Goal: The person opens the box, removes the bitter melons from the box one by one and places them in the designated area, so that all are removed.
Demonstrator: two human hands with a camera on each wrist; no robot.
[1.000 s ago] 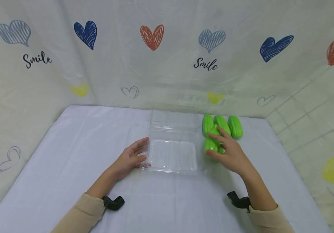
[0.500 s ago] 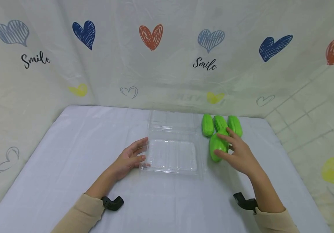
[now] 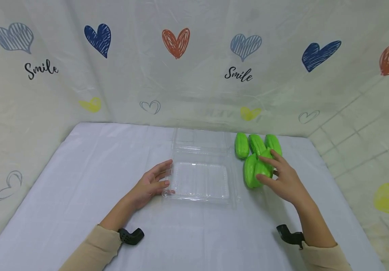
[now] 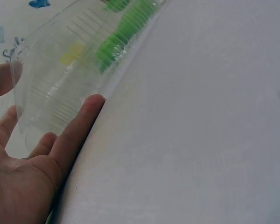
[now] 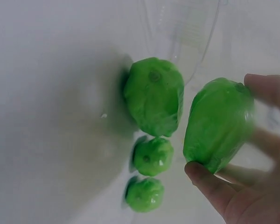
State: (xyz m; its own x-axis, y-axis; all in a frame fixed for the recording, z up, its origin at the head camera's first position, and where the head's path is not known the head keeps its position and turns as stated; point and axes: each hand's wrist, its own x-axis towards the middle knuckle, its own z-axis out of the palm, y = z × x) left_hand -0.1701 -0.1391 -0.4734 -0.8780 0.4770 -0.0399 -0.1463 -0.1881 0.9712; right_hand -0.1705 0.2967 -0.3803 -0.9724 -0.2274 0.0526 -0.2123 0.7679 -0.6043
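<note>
My right hand pinches a green ridged fruit between thumb and fingertips. Right beside it on the table stands another green ridged fruit, partly overlapped by the held one in the head view. Behind these, several like fruits stand in a row along the back. My left hand rests at the left side of a clear plastic clamshell box, its fingers extended and touching the wall. The box lies unfolded, with the lid toward the back; nothing is inside its tray.
A white cloth covers the table. Close behind its far edge hangs a curtain printed with hearts and words. Each wrist carries a black camera mount.
My right hand has moved to the right with the held fruit, away from the box, and more of the front fruit now shows. The left hand and the box have stayed put.
</note>
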